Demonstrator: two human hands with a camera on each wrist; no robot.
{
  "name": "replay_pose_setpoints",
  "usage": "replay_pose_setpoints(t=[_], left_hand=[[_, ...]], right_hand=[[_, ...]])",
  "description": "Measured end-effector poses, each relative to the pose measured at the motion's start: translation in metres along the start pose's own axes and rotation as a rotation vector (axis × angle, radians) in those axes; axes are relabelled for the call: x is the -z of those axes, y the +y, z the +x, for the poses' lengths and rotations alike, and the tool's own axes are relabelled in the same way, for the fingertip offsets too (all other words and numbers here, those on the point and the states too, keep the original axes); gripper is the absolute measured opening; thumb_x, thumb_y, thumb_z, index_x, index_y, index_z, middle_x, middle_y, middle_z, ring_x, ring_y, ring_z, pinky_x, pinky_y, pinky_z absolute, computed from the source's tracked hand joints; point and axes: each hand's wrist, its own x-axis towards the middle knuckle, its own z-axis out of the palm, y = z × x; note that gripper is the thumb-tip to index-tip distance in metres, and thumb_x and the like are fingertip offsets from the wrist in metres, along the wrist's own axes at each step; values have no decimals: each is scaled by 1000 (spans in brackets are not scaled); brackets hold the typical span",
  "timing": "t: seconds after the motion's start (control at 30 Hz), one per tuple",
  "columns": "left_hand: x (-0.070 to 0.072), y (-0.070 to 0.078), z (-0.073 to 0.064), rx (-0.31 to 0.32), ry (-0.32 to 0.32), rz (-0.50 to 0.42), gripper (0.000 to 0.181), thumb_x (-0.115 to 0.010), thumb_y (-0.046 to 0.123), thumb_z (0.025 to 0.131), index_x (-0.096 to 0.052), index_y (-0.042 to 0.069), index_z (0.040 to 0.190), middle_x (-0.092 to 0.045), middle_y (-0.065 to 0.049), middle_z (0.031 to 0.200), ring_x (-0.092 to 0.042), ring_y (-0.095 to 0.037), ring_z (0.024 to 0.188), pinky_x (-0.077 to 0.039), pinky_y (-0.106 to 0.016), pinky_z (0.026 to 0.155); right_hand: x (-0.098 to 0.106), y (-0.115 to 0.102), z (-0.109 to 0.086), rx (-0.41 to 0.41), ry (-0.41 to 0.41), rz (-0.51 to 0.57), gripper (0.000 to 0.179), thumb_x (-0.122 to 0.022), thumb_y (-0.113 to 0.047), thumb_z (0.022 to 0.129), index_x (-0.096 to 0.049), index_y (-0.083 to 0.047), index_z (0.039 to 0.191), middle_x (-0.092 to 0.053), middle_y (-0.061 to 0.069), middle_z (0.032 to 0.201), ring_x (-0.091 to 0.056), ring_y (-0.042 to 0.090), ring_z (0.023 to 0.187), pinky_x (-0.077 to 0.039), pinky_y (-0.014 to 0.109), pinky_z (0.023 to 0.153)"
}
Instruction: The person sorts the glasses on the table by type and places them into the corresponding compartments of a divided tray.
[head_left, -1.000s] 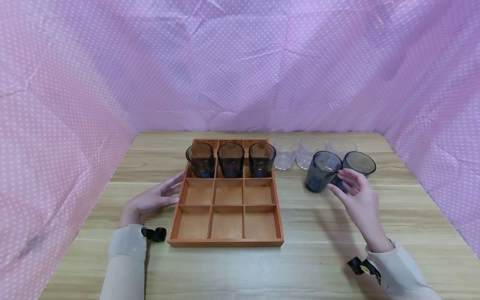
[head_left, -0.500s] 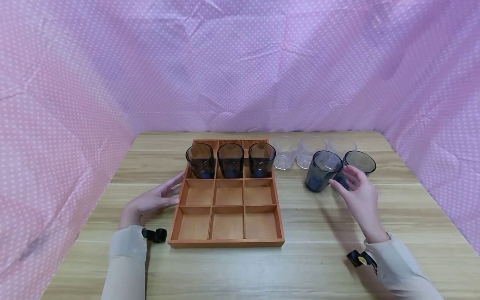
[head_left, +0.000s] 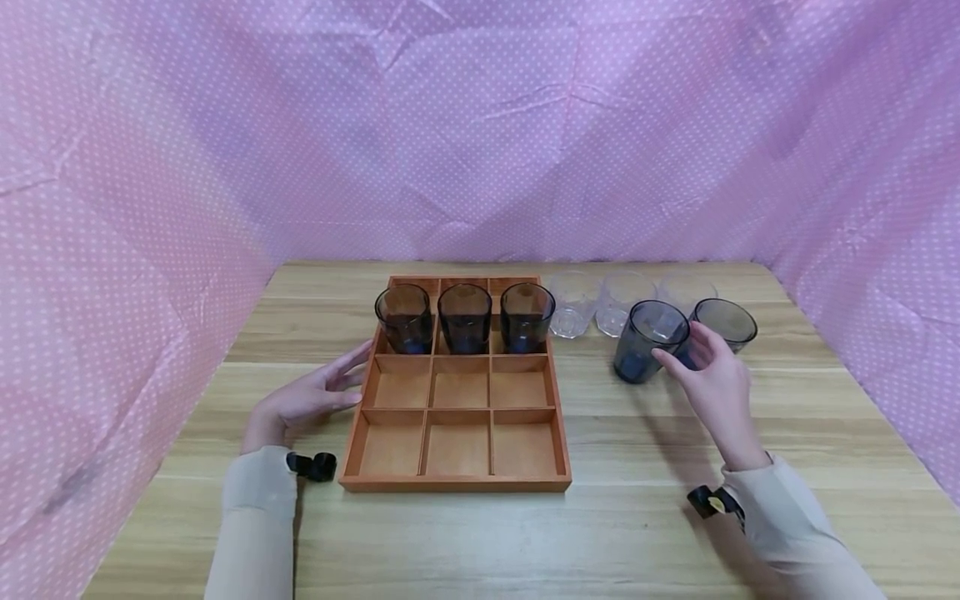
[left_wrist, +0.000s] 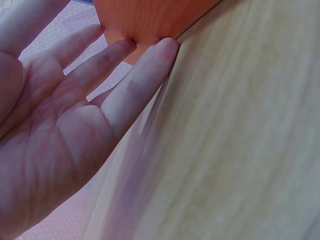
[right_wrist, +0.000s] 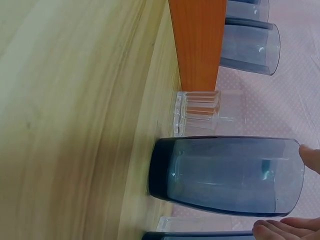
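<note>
My left hand (head_left: 311, 398) rests its fingertips against the left side of the wooden divided tray (head_left: 455, 484); the left wrist view shows the extended fingers (left_wrist: 142, 80) touching the tray wall (left_wrist: 145, 20). At the right, my right hand (head_left: 716, 392) is around the upper side of a dark tinted drinking glass (head_left: 647, 343). Its thumb is at the rim, while the other fingers lie between this upright glass and a second dark glass (head_left: 727, 321). In the right wrist view, the fingers (right_wrist: 287, 229) appear slightly apart from the nearer glass (right_wrist: 230, 175).
Three dark glasses stand in the tray's back row: left (head_left: 405, 321), middle (head_left: 465, 321) and right (head_left: 527, 321). Three clear glasses, one of them here (head_left: 572, 308), stand behind the loose dark ones. Pink dotted cloth (head_left: 480, 142) encloses the wooden table (head_left: 622, 533).
My right hand has moved slightly forward and its fingers have slid further between the two loose dark glasses. The left hand, the tray and the glasses stay in place.
</note>
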Motion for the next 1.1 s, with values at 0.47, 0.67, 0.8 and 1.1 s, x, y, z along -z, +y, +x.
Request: replay_pose_setpoints(t=[0.47, 0.67, 0.8, 1.1], left_hand=[[1, 1, 0, -7, -8, 0, 84, -58, 13, 96, -2, 28, 157, 2, -6, 165, -7, -39, 150, -29, -36, 114], [2, 0, 0, -34, -26, 11, 84, -57, 13, 97, 0, 24, 157, 4, -10, 165, -5, -43, 149, -37, -11, 100], [2, 0, 0, -32, -32, 12, 84, -57, 14, 97, 0, 24, 157, 5, -9, 165, -4, -43, 149, -37, -12, 101], [2, 0, 0, -45, -43, -11, 85, -58, 13, 97, 1, 23, 157, 5, -9, 165, -2, -43, 149, -37, -8, 97]], right_hand=[[-7, 1, 11, -42, -29, 28, 86, -76, -31, 84, -30, 2, 149, -43, 28, 146, -49, 42, 130, -43, 45, 103], [-11, -3, 13, -46, -29, 10, 89, -78, -30, 83, -29, 2, 149, -43, 30, 144, -49, 42, 130, -44, 46, 103], [-15, -5, 13, -31, -27, -25, 89, -77, -34, 82, -31, 3, 148, -46, 31, 142, -52, 43, 126, -45, 47, 102], [-23, -10, 13, -30, 29, -41, 84, -81, -36, 78, -42, -2, 144, -54, 22, 139, -59, 35, 121, -47, 42, 100]])
